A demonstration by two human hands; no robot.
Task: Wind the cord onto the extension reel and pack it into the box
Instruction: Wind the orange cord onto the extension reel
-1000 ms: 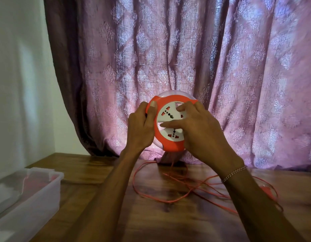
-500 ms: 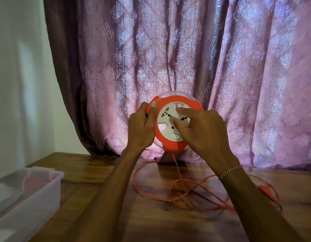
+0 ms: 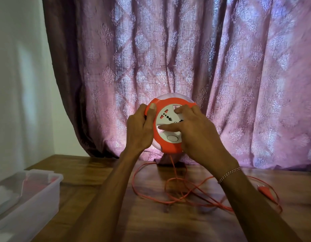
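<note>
I hold a round orange extension reel [image 3: 168, 147] with a white socket face upright above the wooden table. My left hand [image 3: 139, 130] grips its left rim, thumb on the orange edge. My right hand [image 3: 196, 131] lies over the white face, fingers pressed on it and pointing left. A thin orange cord [image 3: 175, 194] drops from the reel's underside and lies in loose loops on the table. Its orange plug [image 3: 265, 190] rests at the right. A translucent plastic box [image 3: 29, 198] stands at the left front.
A purple patterned curtain [image 3: 186, 67] hangs right behind the reel. The wooden table [image 3: 151, 220] runs to a white wall [image 3: 17, 84] on the left. A white lid or insert lies on the box's left part.
The white socket face has turned under my right hand's fingers. The cord loops on the table have drawn in and shifted, and the plug has slid closer. My left hand has kept its hold.
</note>
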